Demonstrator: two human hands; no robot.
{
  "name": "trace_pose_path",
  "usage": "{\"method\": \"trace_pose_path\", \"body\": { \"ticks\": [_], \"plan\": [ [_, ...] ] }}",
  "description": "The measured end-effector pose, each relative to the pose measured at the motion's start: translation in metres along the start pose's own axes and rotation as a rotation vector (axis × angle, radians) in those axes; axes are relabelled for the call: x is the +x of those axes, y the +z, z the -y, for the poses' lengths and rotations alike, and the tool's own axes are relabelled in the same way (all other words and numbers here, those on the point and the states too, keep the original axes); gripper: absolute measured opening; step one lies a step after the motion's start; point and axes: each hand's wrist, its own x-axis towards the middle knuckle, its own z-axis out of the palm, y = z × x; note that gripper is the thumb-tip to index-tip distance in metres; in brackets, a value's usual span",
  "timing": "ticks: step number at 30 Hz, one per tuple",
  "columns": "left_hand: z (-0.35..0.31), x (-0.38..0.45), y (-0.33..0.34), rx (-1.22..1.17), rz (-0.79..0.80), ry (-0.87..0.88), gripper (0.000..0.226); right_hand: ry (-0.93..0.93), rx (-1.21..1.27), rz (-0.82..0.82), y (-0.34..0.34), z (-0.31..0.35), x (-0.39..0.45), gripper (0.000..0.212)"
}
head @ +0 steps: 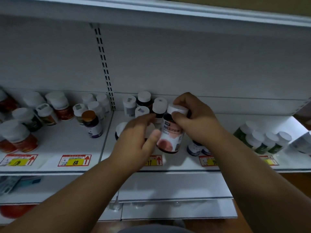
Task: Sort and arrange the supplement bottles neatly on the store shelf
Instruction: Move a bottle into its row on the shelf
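Observation:
A dark supplement bottle with a pink-and-white label (170, 136) stands tilted near the front of the white shelf (67, 145). My right hand (193, 118) grips its white cap (178, 109) from above. My left hand (139, 137) is beside the bottle's left side, fingers extended and thumb touching the label. Behind them stand several white-capped bottles (143, 101). A dark bottle (120, 130) is half hidden under my left hand, and a blue-and-white bottle (195, 147) shows under my right wrist.
Left section holds red-labelled bottles (21, 137), an orange-capped purple bottle (92, 122) and white ones. Green-labelled bottles (262, 140) cluster at the right. Price tags (74, 160) line the shelf edge. A slotted upright (105, 68) divides the back panel. Another shelf is overhead.

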Motion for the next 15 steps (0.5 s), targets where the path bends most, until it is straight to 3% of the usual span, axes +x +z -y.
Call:
{"method": "trace_pose_path", "body": {
  "ticks": [5, 15],
  "plan": [
    [0.049, 0.009, -0.001, 0.589, 0.033, 0.236, 0.042, -0.064, -0.341, 0.238, 0.019, -0.017, 0.008, 0.039],
    [0.061, 0.008, 0.015, 0.745, 0.032, 0.266, 0.043, -0.033, -0.369, 0.396, 0.037, -0.042, 0.018, 0.046]
  ]
}}
